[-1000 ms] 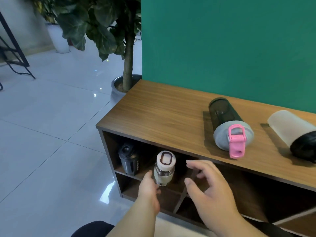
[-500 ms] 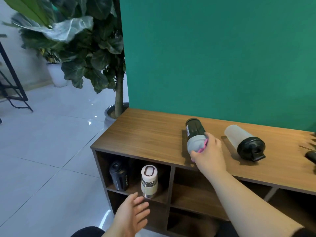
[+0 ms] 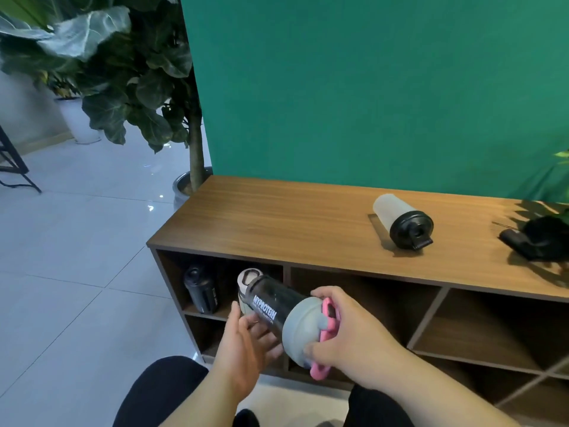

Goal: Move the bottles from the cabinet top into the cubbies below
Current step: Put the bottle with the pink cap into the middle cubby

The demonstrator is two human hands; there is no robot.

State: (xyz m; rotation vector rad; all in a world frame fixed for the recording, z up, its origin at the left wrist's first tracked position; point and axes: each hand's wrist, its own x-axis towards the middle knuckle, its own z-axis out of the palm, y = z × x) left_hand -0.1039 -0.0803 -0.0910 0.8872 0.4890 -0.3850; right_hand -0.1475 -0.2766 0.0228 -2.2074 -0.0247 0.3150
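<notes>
A dark shaker bottle (image 3: 277, 306) with a grey lid and pink loop is held on its side in front of the cubbies. My right hand (image 3: 348, 334) grips its lid end. My left hand (image 3: 246, 343) cups under the dark body, fingers apart. Behind it, in the top left cubby, stand a black bottle (image 3: 201, 292) and a white-capped bottle (image 3: 246, 280), the latter partly hidden. A frosted bottle with a black lid (image 3: 400, 220) lies on the wooden cabinet top (image 3: 277, 223).
A black object (image 3: 535, 241) sits at the cabinet top's right end under plant leaves. A potted tree (image 3: 192, 167) stands by the cabinet's left end. A green wall rises behind. More cubbies (image 3: 363, 303) open to the right. Tiled floor on the left.
My right hand lifted the pink-looped bottle off the cabinet top and brought it down before the cubbies. My left hand rose under it.
</notes>
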